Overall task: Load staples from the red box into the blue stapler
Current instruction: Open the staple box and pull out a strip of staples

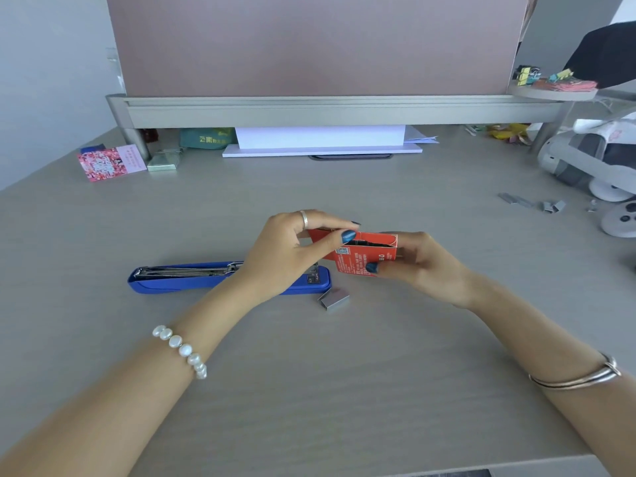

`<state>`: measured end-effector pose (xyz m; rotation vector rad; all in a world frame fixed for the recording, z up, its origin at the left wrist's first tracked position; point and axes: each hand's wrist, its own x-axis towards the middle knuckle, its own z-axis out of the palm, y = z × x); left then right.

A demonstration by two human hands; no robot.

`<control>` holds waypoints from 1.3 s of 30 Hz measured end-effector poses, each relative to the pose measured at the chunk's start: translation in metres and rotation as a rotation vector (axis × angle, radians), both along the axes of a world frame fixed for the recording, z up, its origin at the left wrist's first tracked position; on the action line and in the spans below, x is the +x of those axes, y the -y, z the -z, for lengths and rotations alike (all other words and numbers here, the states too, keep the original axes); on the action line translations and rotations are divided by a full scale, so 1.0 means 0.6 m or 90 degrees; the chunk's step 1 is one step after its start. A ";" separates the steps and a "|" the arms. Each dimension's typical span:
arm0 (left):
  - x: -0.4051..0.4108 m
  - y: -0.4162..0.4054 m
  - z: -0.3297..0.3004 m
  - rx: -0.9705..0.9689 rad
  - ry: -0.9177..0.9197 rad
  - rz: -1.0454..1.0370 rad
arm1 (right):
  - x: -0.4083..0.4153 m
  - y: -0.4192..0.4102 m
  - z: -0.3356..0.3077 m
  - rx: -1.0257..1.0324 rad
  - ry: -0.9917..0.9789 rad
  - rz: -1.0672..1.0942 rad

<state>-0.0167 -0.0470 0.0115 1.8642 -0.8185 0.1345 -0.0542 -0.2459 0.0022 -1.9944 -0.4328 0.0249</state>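
Note:
The blue stapler (179, 278) lies flat on the desk, opened out, its metal staple channel facing up. My left wrist hides its middle. A small red staple box (358, 258) is held just above the desk, right of the stapler. My right hand (425, 263) grips its right end, thumb on the front face. My left hand (292, 251) pinches the flap at the box's open left end with thumb and forefinger. A short strip of staples (333, 299) rests on the desk by the stapler's right end.
Loose staple strips (531, 202) lie at the far right near a white device (592, 166). A pink card (109, 162) and a silver box (164, 161) sit at the back left under a monitor riser (327, 110). White paper (321, 142) lies beneath it.

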 end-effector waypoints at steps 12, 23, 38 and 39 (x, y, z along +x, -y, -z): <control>-0.008 -0.001 0.011 0.026 0.106 0.018 | 0.005 0.004 0.007 0.023 -0.004 -0.012; -0.004 0.006 0.031 0.097 0.314 -0.027 | 0.002 0.002 0.007 0.084 -0.028 -0.016; 0.000 0.012 0.030 0.201 0.386 -0.016 | 0.003 -0.003 0.009 0.064 -0.005 -0.012; -0.001 0.013 0.030 0.195 0.380 -0.012 | 0.002 -0.003 0.007 0.063 -0.003 -0.015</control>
